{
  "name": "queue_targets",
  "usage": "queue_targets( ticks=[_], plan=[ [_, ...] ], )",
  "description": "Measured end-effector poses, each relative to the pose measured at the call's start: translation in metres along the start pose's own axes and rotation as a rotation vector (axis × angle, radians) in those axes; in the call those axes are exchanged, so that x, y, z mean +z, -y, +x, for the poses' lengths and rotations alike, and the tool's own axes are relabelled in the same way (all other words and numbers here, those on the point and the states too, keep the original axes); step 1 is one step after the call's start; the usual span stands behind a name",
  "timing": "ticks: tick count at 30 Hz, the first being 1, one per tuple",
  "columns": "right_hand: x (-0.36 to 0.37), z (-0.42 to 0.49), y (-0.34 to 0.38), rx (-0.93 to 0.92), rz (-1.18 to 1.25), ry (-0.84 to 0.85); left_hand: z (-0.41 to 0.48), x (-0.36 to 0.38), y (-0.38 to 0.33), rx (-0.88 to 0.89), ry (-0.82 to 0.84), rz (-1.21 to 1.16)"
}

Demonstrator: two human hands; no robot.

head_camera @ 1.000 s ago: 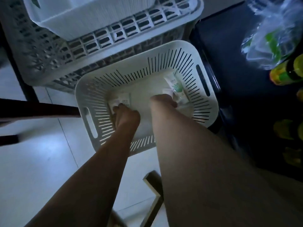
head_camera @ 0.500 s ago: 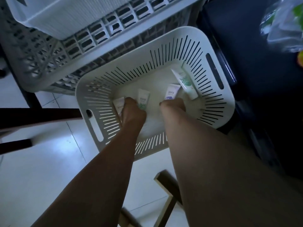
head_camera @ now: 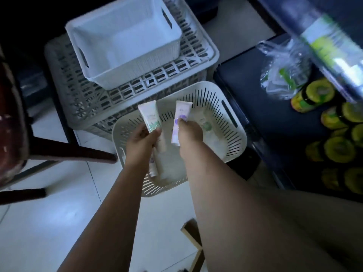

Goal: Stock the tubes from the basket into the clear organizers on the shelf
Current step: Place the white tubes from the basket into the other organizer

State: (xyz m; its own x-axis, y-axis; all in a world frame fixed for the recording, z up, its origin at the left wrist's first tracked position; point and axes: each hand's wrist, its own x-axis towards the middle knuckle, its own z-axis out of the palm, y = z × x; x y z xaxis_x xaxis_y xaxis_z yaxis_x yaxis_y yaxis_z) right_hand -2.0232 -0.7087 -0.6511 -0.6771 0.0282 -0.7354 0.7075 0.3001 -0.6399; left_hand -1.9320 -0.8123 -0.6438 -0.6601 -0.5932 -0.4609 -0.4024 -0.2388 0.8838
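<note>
Green-printed tube (head_camera: 150, 117) in left hand (head_camera: 140, 141); purple-printed tube (head_camera: 181, 116) in right hand (head_camera: 190, 132); both above slotted basket (head_camera: 220, 114)

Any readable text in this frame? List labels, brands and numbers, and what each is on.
Nothing can be read with confidence.
green-printed tube in the left hand: small logo line, too blurred.
purple-printed tube in the right hand: faint logo, too blurred.
third tube lying in the basket: green print, unreadable.
jars: labels too dark and small.
plastic bag: green print, smeared.
</note>
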Motion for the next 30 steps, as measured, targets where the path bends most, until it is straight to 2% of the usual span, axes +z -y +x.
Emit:
queue_targets(
  ticks=[5,10,15,19,25,30],
  plan=[
    [-0.029,-0.049,0.055,-0.181,0.118,-0.004,-0.028,0.007,-0.082,0.171,0.101,-0.108],
    [-0.085,-0.118,0.103,-0.382,0.264,0.01,-0.062,0.027,-0.163,0.37,0.272,-0.082],
    [-0.165,-0.198,0.143,-0.634,0.353,-0.026,-0.12,0.067,-0.235,0.499,0.451,-0.131],
    [-0.238,-0.252,0.154,-0.789,0.391,-0.122,-0.175,0.115,-0.269,0.585,0.6,-0.16],
    [-0.339,-0.319,0.148,-0.844,0.447,-0.278,-0.258,0.183,-0.296,0.693,0.693,-0.198],
    [-0.4,-0.347,0.117,-0.881,0.472,-0.451,-0.308,0.234,-0.3,0.762,0.896,-0.127]
  ],
)
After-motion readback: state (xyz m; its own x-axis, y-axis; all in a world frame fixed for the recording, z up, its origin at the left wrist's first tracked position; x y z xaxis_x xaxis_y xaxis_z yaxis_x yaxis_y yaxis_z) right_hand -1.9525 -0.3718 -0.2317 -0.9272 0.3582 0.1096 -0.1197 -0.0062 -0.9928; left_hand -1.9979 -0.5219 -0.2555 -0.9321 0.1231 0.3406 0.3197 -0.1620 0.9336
